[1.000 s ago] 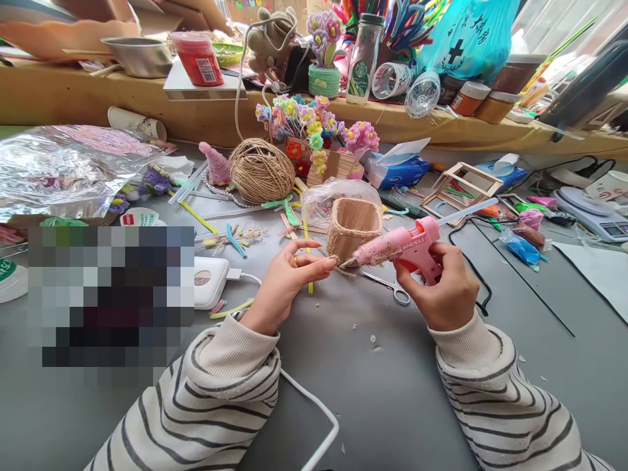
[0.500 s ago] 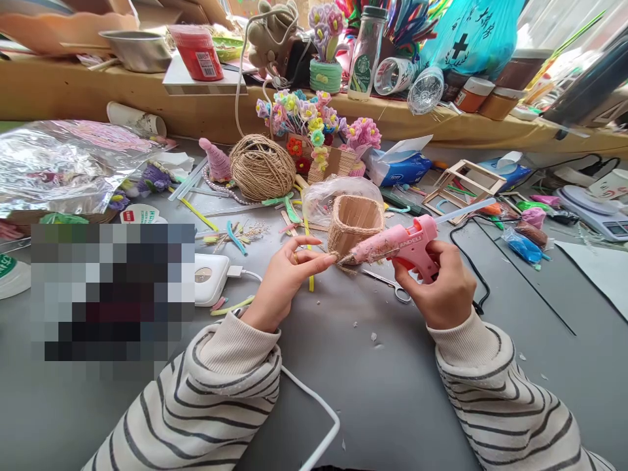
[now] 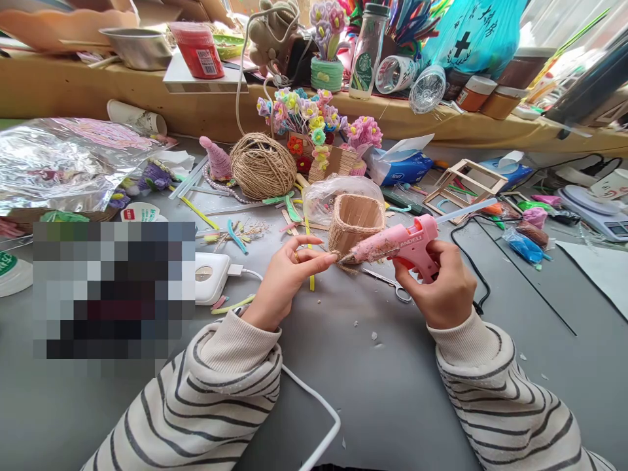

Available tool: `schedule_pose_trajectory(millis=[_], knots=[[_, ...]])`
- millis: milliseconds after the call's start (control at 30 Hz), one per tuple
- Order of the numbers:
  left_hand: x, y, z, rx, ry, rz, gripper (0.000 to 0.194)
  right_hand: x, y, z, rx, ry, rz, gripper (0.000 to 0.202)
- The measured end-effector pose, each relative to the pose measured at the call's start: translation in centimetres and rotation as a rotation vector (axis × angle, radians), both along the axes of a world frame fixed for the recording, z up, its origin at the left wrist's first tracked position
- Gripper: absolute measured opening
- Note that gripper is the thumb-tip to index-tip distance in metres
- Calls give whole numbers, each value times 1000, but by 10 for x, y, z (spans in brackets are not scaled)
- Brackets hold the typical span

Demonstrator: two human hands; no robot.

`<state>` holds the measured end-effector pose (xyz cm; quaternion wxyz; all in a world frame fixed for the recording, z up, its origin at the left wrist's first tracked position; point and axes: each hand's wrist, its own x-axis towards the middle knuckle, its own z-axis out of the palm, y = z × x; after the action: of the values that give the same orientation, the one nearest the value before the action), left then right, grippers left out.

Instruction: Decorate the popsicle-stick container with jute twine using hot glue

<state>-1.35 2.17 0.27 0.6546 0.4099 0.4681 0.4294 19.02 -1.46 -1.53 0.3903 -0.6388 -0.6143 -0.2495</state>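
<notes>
My right hand point(image 3: 445, 288) is wrapped around the handle of a pink hot glue gun point(image 3: 409, 245), its nozzle pointing left. A pale glue stick point(image 3: 464, 212) sticks out of the gun's back end. Thumb and forefinger of my left hand point(image 3: 287, 275) pinch a strand of jute twine point(image 3: 347, 268) right at the nozzle tip. Just behind stands a small square basket point(image 3: 359, 219) of wooden sticks with twine wound around it, its top uncovered. The gun's barrel hides part of its lower right side. Scissors point(image 3: 392, 284) lie partly behind the glue gun.
A ball of twine point(image 3: 262, 167) sits farther back, beside a pink knitted cone point(image 3: 217, 159) and yarn flowers point(image 3: 309, 114). A white power bank point(image 3: 212, 280) with a cable lies left. Wooden frames point(image 3: 466, 183) and a scale point(image 3: 596, 212) stand right. A cluttered shelf point(image 3: 206, 108) runs behind.
Both hands, the glue gun and the basket hold nearly the same places. Only a very slight shift of the camera view shows.
</notes>
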Motion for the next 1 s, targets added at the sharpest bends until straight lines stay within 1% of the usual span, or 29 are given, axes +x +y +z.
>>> schedule_pose_trajectory(millis=[400,600,733,1000], knots=[[0,0,0,8,2,6,39,-1,0,0,16,9,23,35],[0,0,0,2,-1,19,40,0,1,0,4,15,-4,35],[0,1,0,8,-6,23,40,-1,0,0,15,19,12,36],[0,1,1,6,6,34,42,-2,0,1,-26,42,-19,35]])
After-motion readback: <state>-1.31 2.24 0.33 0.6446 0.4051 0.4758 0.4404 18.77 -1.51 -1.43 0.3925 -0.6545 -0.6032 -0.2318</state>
